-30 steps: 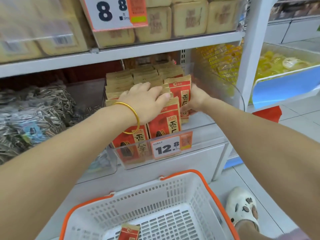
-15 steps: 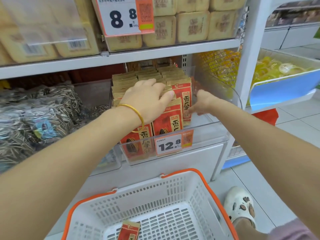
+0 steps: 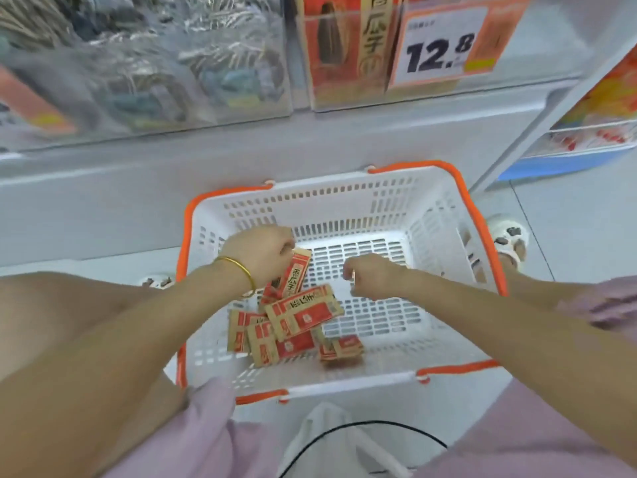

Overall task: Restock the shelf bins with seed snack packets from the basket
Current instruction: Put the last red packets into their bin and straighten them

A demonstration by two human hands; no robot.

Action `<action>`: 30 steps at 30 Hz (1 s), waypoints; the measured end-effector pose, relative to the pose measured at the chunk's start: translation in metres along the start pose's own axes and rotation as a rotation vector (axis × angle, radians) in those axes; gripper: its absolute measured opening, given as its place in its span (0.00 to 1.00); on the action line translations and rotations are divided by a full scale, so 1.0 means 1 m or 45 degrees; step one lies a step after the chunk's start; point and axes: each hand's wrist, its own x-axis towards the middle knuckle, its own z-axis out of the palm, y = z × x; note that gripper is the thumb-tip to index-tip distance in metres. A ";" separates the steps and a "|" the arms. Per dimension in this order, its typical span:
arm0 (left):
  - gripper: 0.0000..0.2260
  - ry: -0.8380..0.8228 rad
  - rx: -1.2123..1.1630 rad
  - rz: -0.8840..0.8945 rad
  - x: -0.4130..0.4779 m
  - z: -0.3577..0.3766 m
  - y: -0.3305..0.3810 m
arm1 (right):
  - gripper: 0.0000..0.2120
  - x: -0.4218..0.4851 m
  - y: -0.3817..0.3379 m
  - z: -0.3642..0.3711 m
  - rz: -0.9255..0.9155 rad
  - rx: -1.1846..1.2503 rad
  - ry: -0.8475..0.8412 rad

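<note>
L hand, gold bangle on wrist, gripped one red seed packet inside white basket w/ orange rim. R hand was near it, fingers curled, nothing seen in it. Other packets lay in loose pile on basket bottom, left side. Shelf bin was above, w/ price tag 12.8.

Left hand grips a packet, right hand hovers with fingers curled.
</note>
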 end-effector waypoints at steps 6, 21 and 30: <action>0.11 -0.367 0.076 -0.120 0.022 0.061 -0.037 | 0.42 0.054 0.020 0.067 0.032 -0.197 -0.853; 0.15 -0.498 -0.471 -0.371 0.047 0.163 -0.031 | 0.16 0.047 0.046 0.083 0.050 0.749 -0.420; 0.09 -0.230 -1.246 -0.483 0.046 0.100 -0.014 | 0.12 0.038 0.058 0.048 0.320 1.350 0.089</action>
